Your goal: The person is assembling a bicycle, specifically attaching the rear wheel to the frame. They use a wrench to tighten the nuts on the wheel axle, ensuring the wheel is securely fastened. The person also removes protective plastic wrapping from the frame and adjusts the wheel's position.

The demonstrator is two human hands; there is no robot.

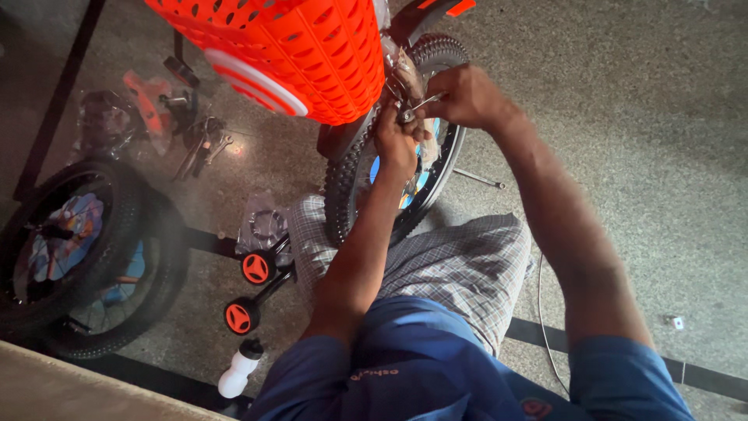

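Both hands are up at the hub of the small bike wheel [389,183], just below the orange perforated basket [300,47]. Right hand [466,97] is closed on a slim metal wrench [421,104], fingers curled round the handle, tool head pointing left toward the axle area. Left hand [397,144] sits just below and left of the right one, fingers bent and pressed against the wheel near the hub; can't tell whether it actually grips a part or only steadies it, as the fingertips are hidden against the spokes. The wheel stands upright, knobby tyre running down from the hands toward the checked-cloth lap, black fender [421,15] just above. Well right of the hands, a thin metal rod [477,178] lies on the speckled floor. Down and left of the left hand: two orange-hubbed training wheels [248,290] on black brackets, and a white bottle [239,369] further down. Far left: two loose black wheels [78,249] stacked flat, then a cluster of hand tools [201,148] and bagged parts [105,121] beyond them.
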